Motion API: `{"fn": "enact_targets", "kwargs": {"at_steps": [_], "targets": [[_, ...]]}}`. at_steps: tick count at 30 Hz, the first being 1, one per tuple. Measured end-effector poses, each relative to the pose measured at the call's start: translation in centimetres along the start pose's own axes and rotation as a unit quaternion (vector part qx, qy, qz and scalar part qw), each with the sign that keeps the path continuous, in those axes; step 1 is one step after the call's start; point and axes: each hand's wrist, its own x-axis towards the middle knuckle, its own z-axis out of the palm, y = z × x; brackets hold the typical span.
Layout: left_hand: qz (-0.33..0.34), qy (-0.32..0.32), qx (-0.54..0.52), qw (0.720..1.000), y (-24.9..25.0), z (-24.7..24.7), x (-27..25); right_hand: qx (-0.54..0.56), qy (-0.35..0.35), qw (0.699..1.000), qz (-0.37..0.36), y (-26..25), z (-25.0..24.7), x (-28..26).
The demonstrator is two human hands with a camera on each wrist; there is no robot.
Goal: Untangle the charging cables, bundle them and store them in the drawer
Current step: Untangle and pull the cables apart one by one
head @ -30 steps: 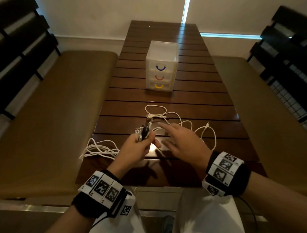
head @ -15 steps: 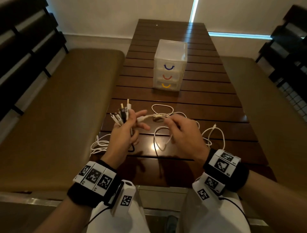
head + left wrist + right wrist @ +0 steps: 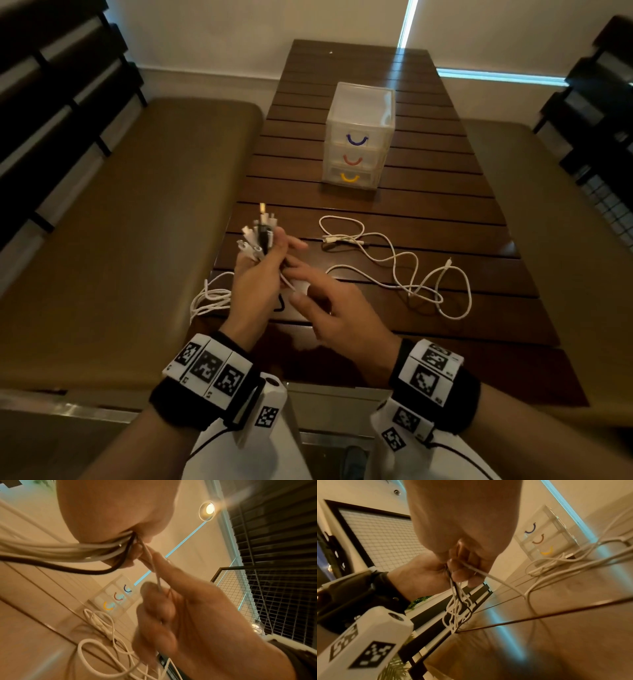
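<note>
1. We see bare table [image 3: 428, 192] slats between the drawer unit [image 3: 358, 137] and the loose white cable [image 3: 394, 260].
2. That cable sprawls across the table's right side.
3. Hanging cables [image 3: 209, 298] crowd the left edge.

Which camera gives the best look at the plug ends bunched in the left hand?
The head view: plug ends fan out above the left hand. Both wrist views show only their cords leaving the fist, the plugs hidden.

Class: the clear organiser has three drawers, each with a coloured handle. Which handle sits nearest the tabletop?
The yellow handle, on the bottom drawer of the organiser. The red handle sits above it, and the blue handle is topmost.
</note>
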Motion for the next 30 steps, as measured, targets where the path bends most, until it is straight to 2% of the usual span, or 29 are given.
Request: {"fn": "enact_targets", "kwargs": {"at_steps": [3, 8, 12, 14, 16, 20, 22, 23, 26, 28, 30], "targets": [[0.015, 0.036, -0.013, 0.999, 1.3, -1.2, 0.8, -0.069, -0.066, 0.994, 0.048, 0.7, -1.0, -0.1], [0.028, 0.084, -0.113, 0.990, 3.7, -4.5, 2.7, -0.247, -0.067, 0.964, 0.072, 3.3, -4.5, -1.2], [0.043, 0.035, -0.032, 0.998, 3.3, -4.7, 1.9, -0.343, -0.031, 0.925, 0.162, 5.5, -7.6, -2.3], [0.058, 0.000, 0.028, 0.998, 2.5, -3.9, 1.3, -0.443, -0.016, 0.877, 0.185, 6.7, -8.7, -2.9], [0.081, -0.022, 0.069, 0.994, 1.9, -3.0, 0.8, -0.499, -0.043, 0.841, 0.204, 7.5, -9.4, -3.3], [0.095, -0.048, 0.136, 0.985, 0.9, -2.1, 0.1, -0.533, -0.061, 0.822, 0.190, 8.3, -9.6, -3.5], [0.095, -0.056, 0.169, 0.979, 0.6, -1.9, 0.1, -0.531, -0.053, 0.828, 0.171, 8.1, -9.3, -3.6], [0.094, -0.064, 0.181, 0.977, 0.5, -1.7, 0.1, -0.507, -0.044, 0.845, 0.162, 7.8, -9.0, -3.6], [0.085, -0.108, 0.216, 0.967, -0.4, -0.5, -0.5, -0.360, -0.012, 0.928, 0.098, 6.3, -7.6, -3.5], [0.087, -0.147, 0.260, 0.950, -1.5, 0.1, -1.2, -0.292, 0.010, 0.956, 0.020, 5.1, -6.3, -3.1], [0.077, -0.190, 0.331, 0.921, -2.4, 0.6, -1.6, -0.243, 0.043, 0.969, -0.027, 4.2, -5.4, -2.6]]}}
